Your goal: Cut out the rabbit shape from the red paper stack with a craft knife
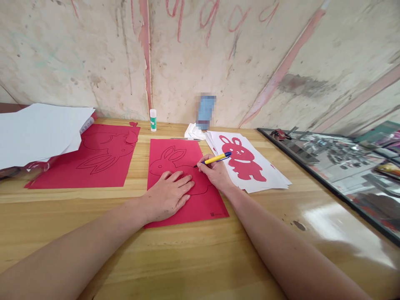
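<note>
A red sheet (204, 206) with a rabbit outline drawn in dark line lies on the wooden table (175, 266). My left hand (167, 195) rests flat on it, fingers spread over the lower part of the outline, hiding some of the drawing. In my right hand (214, 170) is a yellow and blue pen (215, 159), pinched near its tip, which meets the sheet at the line of the rabbit's back. Right beside that hand, white sheets (275, 179) carry a red paper rabbit figure (243, 158).
Another red sheet (112, 177) with a rabbit outline lies at left, partly under white papers (37, 131). A glue stick (153, 120) stands near the wall, left of a crumpled tissue (194, 132) and a blurred blue object (206, 110). A dark-framed glass surface (340, 166) is at right.
</note>
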`<state>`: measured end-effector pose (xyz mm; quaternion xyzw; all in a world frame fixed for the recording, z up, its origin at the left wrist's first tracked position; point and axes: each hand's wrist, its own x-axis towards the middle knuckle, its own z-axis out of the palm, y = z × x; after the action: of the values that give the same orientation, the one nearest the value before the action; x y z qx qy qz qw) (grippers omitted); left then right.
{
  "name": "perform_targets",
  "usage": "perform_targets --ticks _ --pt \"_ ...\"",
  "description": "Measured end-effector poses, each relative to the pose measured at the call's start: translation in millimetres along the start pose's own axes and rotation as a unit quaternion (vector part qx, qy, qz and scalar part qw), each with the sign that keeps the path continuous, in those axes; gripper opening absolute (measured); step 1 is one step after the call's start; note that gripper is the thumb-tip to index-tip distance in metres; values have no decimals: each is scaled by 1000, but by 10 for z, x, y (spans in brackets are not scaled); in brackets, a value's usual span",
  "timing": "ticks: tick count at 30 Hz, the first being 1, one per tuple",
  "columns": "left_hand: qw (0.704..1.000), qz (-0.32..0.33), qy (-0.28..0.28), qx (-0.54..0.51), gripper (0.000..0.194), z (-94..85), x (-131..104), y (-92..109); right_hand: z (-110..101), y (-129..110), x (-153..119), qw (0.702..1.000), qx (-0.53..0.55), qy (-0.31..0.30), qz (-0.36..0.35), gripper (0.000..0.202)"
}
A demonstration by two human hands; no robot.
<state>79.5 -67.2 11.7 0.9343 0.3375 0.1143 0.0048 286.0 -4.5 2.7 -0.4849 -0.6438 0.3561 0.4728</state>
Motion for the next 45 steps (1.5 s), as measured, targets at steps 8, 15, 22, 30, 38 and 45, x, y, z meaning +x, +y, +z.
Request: perform_targets --ticks 8,15,22,30,38,45 --pt "1000 2 -4 5 45 -11 2 3 -7 30 8 1000 -12 7 2 18" --pt "1000 1 -9 8 44 -16 7 6 -4 -8 -9 1000 -10 7 7 17" --pt "1000 0 -9 5 45 -14 5 9 -5 -25 -9 1000 -13 0 8 19" --pt "1000 1 -6 8 44 -15 2 8 -7 -1 2 1000 -12 -6 5 18" --pt "1000 2 -9 4 45 -9 5 8 -10 16 6 1000 -8 -3 11 20" --pt "1000 0 -9 3 44 -14 8 6 -7 31 16 1000 -10 -5 6 19"
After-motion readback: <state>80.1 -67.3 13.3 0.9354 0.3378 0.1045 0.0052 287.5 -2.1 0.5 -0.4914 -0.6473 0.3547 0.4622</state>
